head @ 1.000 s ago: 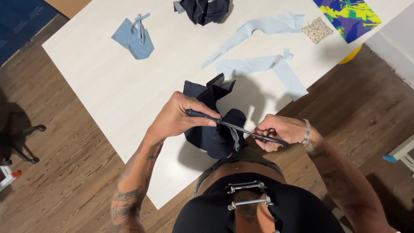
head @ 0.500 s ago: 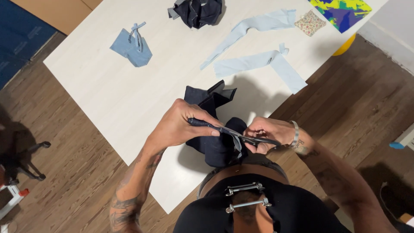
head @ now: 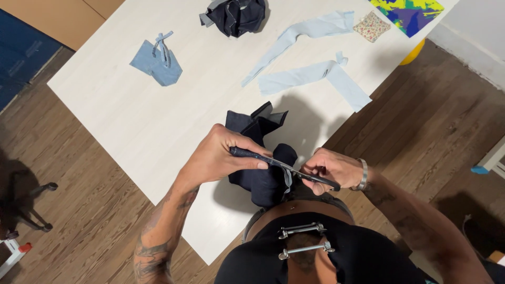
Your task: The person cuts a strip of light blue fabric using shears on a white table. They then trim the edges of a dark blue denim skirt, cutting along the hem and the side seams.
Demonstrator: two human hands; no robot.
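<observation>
My left hand (head: 223,156) and my right hand (head: 330,169) each pinch one end of a narrow dark navy fabric strip (head: 281,166), which is stretched taut between them. Just under the strip lies a crumpled dark navy cloth (head: 258,181), at the near edge of the white table (head: 131,121). Part of that cloth folds up behind my left hand. My right wrist wears a metal bracelet.
Further back on the table lie two long light-blue fabric strips (head: 310,76), a small light-blue piece with straps (head: 158,62), a dark garment pile (head: 236,14), a floral patch (head: 372,26) and a colourful sheet (head: 407,10). Wooden floor surrounds the table.
Both hands keep the strip pulled tight and have barely shifted. The view has drifted slightly, so the table's things sit a little lower in frame.
</observation>
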